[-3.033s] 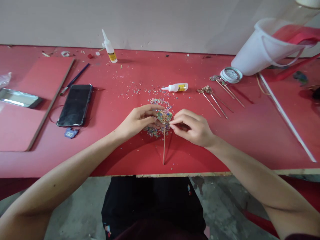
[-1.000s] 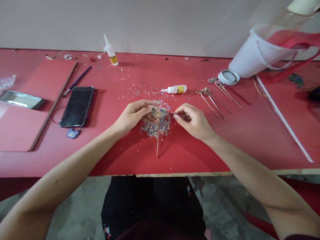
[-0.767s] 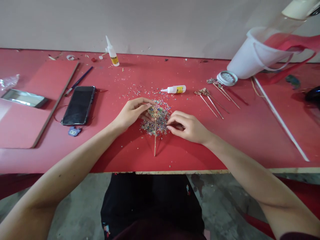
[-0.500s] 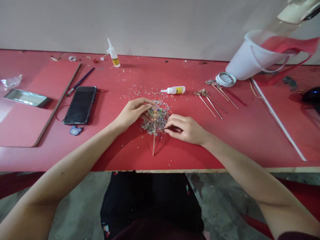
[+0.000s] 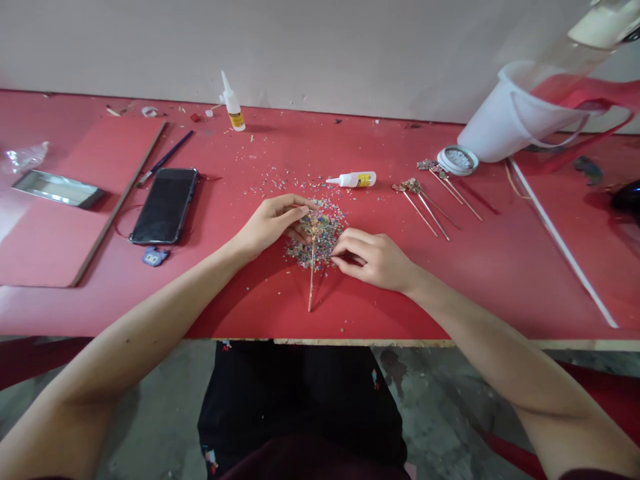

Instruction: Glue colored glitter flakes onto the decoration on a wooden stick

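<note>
My left hand (image 5: 277, 223) is closed on the ornate head of a gold hairpin (image 5: 312, 277), whose long stem points down toward the table's front edge. The head lies over a spread pile of tiny multicoloured chips (image 5: 327, 247). At the pile's right side is my right hand (image 5: 373, 257), its thumb and index finger pinched together by the chips; what they hold, if anything, is too small to make out. Just behind the pile a small white glue bottle (image 5: 353, 179) with a yellow label lies on its side.
Several finished-looking hairpins (image 5: 423, 200) lie to the right beside a round white lid (image 5: 457, 160) and a white bucket (image 5: 525, 113). A second glue bottle (image 5: 233, 107) stands at the back. On the left are a phone (image 5: 164, 205), a brush (image 5: 165, 159), a board (image 5: 65, 247) and a shallow box (image 5: 57, 189).
The view has shifted slightly, so most things appear a little further right. Both hands keep nearly the same pose, with the hairpin still in my left hand.
</note>
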Tool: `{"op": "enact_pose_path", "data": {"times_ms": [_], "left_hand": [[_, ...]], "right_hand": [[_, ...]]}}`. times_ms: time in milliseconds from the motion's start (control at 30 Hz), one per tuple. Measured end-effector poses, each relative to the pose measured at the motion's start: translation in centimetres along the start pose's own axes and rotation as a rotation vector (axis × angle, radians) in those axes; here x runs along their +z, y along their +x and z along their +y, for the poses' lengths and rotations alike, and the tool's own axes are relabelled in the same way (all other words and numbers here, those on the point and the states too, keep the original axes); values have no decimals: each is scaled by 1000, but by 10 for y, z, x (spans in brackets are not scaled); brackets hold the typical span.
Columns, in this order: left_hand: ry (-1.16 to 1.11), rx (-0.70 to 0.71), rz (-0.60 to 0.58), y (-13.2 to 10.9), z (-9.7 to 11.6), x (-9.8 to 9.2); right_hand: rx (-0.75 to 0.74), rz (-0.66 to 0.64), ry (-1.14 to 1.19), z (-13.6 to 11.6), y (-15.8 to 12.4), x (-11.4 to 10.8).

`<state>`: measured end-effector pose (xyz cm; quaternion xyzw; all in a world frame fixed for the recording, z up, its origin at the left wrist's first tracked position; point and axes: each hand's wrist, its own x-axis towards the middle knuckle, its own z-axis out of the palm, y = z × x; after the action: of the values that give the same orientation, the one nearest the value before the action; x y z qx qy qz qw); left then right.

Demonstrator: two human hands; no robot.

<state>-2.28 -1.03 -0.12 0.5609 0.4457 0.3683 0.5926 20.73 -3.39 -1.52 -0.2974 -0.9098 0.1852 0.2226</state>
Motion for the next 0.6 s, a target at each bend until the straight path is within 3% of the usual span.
{"op": "enact_pose_path", "data": {"times_ms": [233, 433, 600], "left_hand": [[-6, 7, 0, 0, 0, -1], [22, 11, -4, 2, -3, -2], [13, 17, 5, 2, -2, -2]], "right_hand": [[-82, -44, 4, -1, -1, 3], [109, 39, -38, 1, -1, 1], [62, 38, -6, -1, 0, 4]]}}
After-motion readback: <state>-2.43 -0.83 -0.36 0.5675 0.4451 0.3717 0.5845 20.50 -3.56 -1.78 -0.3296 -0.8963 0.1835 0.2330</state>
